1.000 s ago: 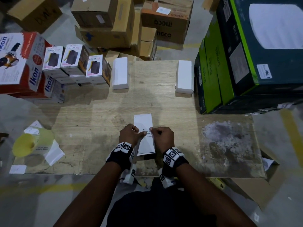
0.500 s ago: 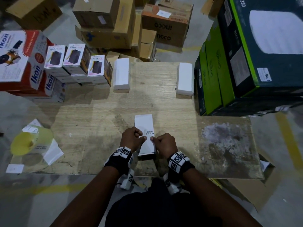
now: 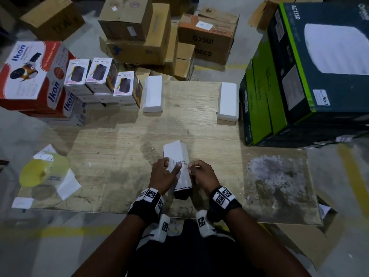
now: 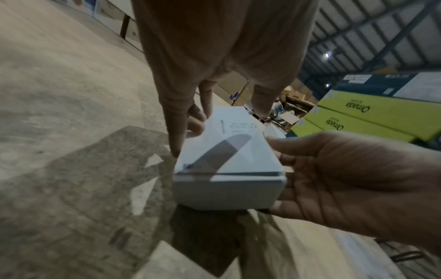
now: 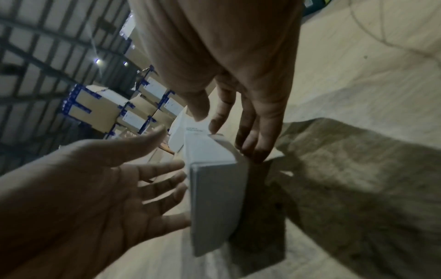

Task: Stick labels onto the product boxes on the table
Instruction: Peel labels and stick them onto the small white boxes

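Since 0.5 s ago the white box (image 3: 177,166) has turned askew at lower centre of the table (image 3: 119,148), and the left hand (image 3: 162,176) has loosened, forefinger now straight, pressing the label (image 3: 182,163) on the box top. Right hand (image 3: 201,172) pinches the label's right edge, fingers curled against the box side. Two more white boxes (image 3: 152,96) stand at the table's far edge.

Brown cardboard cartons (image 3: 137,35) are stacked on the floor beyond the table's far edge. Red and white Ikon boxes (image 3: 32,76) sit at the far left, with Halley boxes (image 3: 99,76) just beside them. To the right stand green Omada boxes (image 3: 259,100), topped by a large dark carton (image 3: 323,62). Yellow floor markings (image 3: 351,176) run along the concrete floor (image 3: 40,254).
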`<state>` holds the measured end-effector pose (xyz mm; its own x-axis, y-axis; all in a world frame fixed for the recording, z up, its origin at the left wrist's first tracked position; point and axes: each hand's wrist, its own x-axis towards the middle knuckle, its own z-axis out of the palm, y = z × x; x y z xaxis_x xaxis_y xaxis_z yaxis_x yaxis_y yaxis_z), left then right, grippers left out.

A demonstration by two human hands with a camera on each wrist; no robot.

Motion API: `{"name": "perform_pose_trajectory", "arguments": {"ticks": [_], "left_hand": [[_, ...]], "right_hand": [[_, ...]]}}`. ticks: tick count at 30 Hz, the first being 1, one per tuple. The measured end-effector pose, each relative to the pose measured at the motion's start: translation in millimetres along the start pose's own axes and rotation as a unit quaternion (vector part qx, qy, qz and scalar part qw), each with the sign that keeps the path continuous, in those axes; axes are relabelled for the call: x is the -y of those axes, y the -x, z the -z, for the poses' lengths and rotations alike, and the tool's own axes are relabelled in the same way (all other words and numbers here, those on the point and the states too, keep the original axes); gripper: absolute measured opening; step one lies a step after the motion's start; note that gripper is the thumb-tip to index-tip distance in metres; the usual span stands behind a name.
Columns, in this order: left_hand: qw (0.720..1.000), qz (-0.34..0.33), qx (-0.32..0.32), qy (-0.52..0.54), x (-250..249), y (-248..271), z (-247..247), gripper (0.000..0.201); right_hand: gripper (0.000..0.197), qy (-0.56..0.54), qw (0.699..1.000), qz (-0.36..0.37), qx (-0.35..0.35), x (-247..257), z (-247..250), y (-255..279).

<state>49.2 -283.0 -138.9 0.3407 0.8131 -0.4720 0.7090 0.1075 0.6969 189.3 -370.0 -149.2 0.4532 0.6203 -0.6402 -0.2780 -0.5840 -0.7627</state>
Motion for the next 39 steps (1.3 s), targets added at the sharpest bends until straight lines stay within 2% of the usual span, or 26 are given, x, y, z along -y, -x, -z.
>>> {"name": "perform_pose_trajectory", "arguments": {"ticks": [1,2,5,7,9,12,14,15,17,19,20,24,27,29,31,32,33,34,36,38,39], "left_hand": [[1.0,0.008,0.006,-0.001,-3,0,0,0.082],[1.0,0.012,0.011,-0.001,-7,1,3,0.084],[0.994,0.054,0.054,0.081,-13,3,17,0.075],[0.989,0.068,0.072,0.11,-5,3,31,0.065],[0.995,0.069,0.038,0.056,6,-1,46,0.055],[0.994,0.098,-0.03,-0.03,22,-7,66,0.065],[0.996,0.055,-0.043,-0.049,28,-7,68,0.064],[0.997,0.036,-0.04,-0.048,27,-5,65,0.072],[0.996,0.047,-0.003,-0.07,21,-1,55,0.108],[0.981,0.08,0.057,-0.167,14,1,42,0.14],[0.973,0.078,0.067,-0.209,11,1,36,0.147],[0.958,0.054,0.036,-0.281,3,-21,31,0.148],[0.965,0.049,0.084,-0.245,-9,-40,47,0.147],[0.977,0.001,0.106,-0.185,-22,-49,65,0.14],[0.968,-0.115,0.105,-0.199,-33,-63,88,0.128],[0.946,-0.194,0.1,-0.238,-39,-71,101,0.118],[0.912,-0.27,0.105,-0.288,-46,-81,114,0.11],[0.874,-0.336,0.114,-0.333,-51,-91,124,0.104],[0.815,-0.422,0.126,-0.376,-64,-113,144,0.102],[0.782,-0.479,0.102,-0.386,-76,-135,157,0.103],[0.777,-0.496,0.08,-0.379,-83,-143,162,0.099]], "right_hand": [[0.004,-0.023,1.0,-0.012,0.002,4,-1,2],[0.007,-0.044,0.999,-0.02,0.003,7,-3,3],[0.028,-0.087,0.995,-0.018,0.036,15,-12,7],[0.027,-0.061,0.995,0.005,0.073,22,-23,9],[0.024,-0.019,0.995,0.026,0.091,26,-35,9],[0.026,0.002,0.995,0.027,0.097,35,-51,5],[0.024,0.011,0.996,0.029,0.085,40,-53,0],[0.021,0.021,0.997,0.033,0.067,42,-52,-4],[0.016,0.009,0.999,0.033,0.017,46,-45,-10],[0.012,-0.035,0.999,0.009,-0.031,51,-34,-13],[0.011,-0.058,0.997,-0.003,-0.049,55,-30,-13],[0.011,-0.094,0.992,-0.004,-0.083,74,-16,-15],[0.011,-0.087,0.991,0.016,-0.096,83,-12,-20],[0.023,-0.045,0.993,0.055,-0.091,88,-12,-26],[0.062,0.044,0.99,0.123,-0.047,97,-11,-32],[0.088,0.115,0.98,0.16,-0.01,104,-9,-36],[0.109,0.201,0.96,0.192,0.036,112,-6,-39],[0.121,0.288,0.929,0.219,0.081,123,-4,-40],[0.122,0.389,0.876,0.247,0.14,145,-8,-42],[0.108,0.379,0.872,0.277,0.14,160,-15,-47],[0.102,0.363,0.876,0.292,0.122,165,-19,-49]]}}
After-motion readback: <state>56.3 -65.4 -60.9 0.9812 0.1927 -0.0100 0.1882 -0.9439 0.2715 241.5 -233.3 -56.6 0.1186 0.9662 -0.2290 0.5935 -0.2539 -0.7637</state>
